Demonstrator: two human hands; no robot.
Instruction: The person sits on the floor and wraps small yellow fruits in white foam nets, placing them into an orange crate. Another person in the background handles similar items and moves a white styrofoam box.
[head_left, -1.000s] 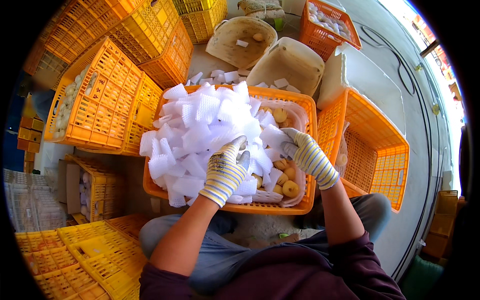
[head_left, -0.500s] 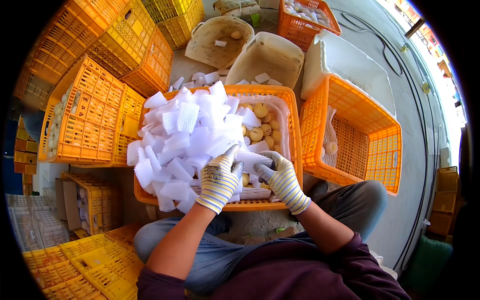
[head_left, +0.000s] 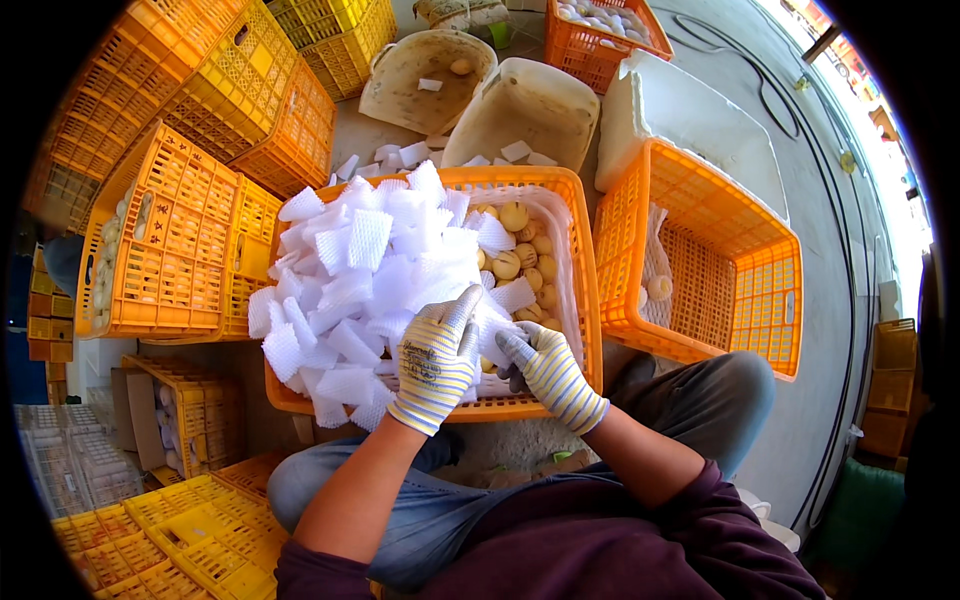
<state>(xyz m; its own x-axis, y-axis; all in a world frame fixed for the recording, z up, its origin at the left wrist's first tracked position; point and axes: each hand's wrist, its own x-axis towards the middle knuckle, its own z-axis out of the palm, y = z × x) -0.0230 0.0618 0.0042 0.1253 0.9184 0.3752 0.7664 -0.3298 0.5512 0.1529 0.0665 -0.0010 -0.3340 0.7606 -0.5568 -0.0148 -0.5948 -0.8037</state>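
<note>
Both my hands wear striped knit gloves with grey-coated fingers and meet over the front of an orange plastic crate point(head_left: 588, 300). A white foam net sleeve point(head_left: 494, 330) is stretched between them. My left hand point(head_left: 436, 362) is closed on its left side, fingers pointing away from me. My right hand point(head_left: 552, 372) pinches its right end between thumb and fingers. Whether a fruit is inside the sleeve is hidden. A heap of loose foam net sleeves point(head_left: 350, 270) fills the crate's left part. Round yellow fruits point(head_left: 507, 264), some with dark streaks, lie to the right of the heap.
At the right stands another orange crate point(head_left: 720, 330) holding a few wrapped fruits, with a white foam box point(head_left: 700, 105) behind it. Two worn whitish tubs point(head_left: 535, 110) stand beyond the heap. Stacked crates point(head_left: 185, 235) line the left. Dark hoses point(head_left: 770, 90) run along the floor.
My right hand has moved slightly left, and its fingers have drawn closer to my left hand. The foam sleeve between them now hangs more upright. The whole view has shifted slightly.
</note>
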